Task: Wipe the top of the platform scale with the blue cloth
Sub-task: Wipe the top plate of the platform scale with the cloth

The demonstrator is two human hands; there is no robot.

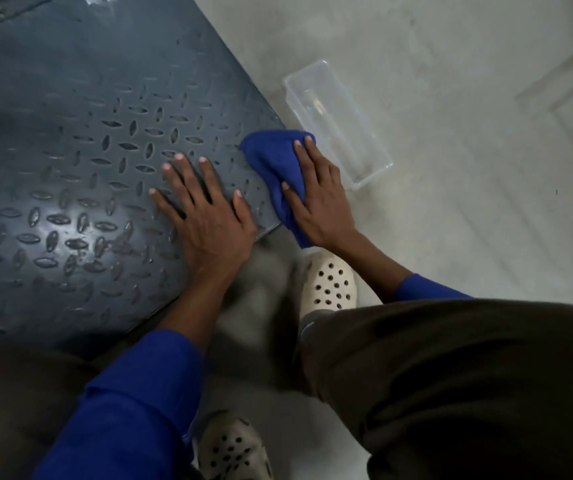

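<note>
Pale concrete floor (451, 109) is surrounding the tread-plate platform scale (70, 140), at whose right edge the blue cloth (271, 164) is being pressed by the straight-fingered right hand (319, 206), the spread, empty left hand (209, 220) being braced beside it; firm overlapping inward strokes are probably being needed.

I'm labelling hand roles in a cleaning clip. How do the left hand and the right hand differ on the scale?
The left hand lies bare on the platform scale, fingers spread wide; the right hand presses on the blue cloth, fingers closer together. The left hand sits further in on the plate; the right hand is at its right edge, near the corner. Both lie palm down with fairly straight fingers.
</note>
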